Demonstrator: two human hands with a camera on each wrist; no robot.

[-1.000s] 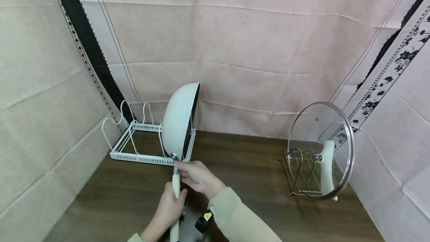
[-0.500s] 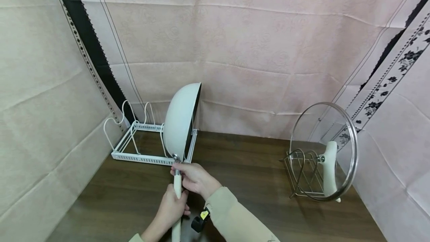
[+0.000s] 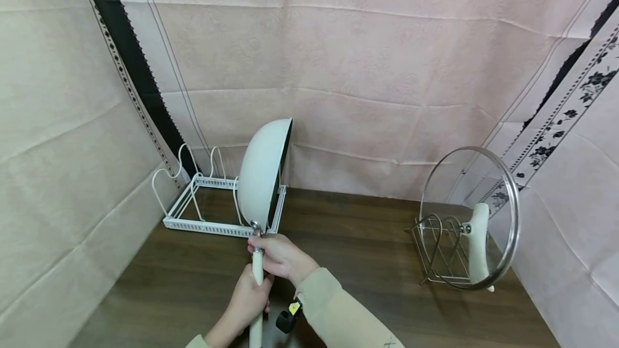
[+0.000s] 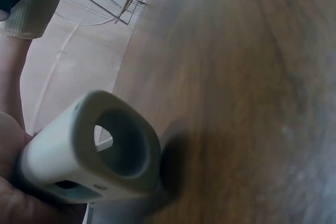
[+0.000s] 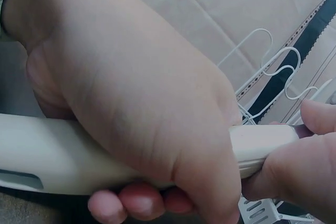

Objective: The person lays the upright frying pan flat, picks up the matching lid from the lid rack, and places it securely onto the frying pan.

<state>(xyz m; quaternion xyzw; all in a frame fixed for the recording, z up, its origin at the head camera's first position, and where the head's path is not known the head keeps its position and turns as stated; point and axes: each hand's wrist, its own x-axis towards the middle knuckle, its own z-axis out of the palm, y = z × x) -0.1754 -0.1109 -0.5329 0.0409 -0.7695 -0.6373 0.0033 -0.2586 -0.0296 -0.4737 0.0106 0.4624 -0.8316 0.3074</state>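
A deep pan (image 3: 261,171), white outside and dark inside, stands on edge at the right end of a white wire rack (image 3: 208,226) in the head view. Its cream handle (image 3: 257,268) points toward me. My left hand (image 3: 246,298) grips the handle partway along, and the hollow handle end (image 4: 68,140) sticks out past it in the left wrist view. Closer to the pan, my right hand (image 3: 284,258) pinches the handle by its metal joint (image 3: 256,228). The right wrist view has the left hand (image 5: 142,93) in front, hiding much of the handle.
On the right, a glass lid (image 3: 445,187) with a metal rim and cream handle (image 3: 479,243) stands upright in a small wire stand (image 3: 440,262). Pale cloth walls (image 3: 338,95) close in the wooden tabletop (image 3: 348,262) at the back and sides.
The whole head view has shifted slightly to the right. My right thumb now lies further across the handle's joint; pan and rack keep their places relative to each other.
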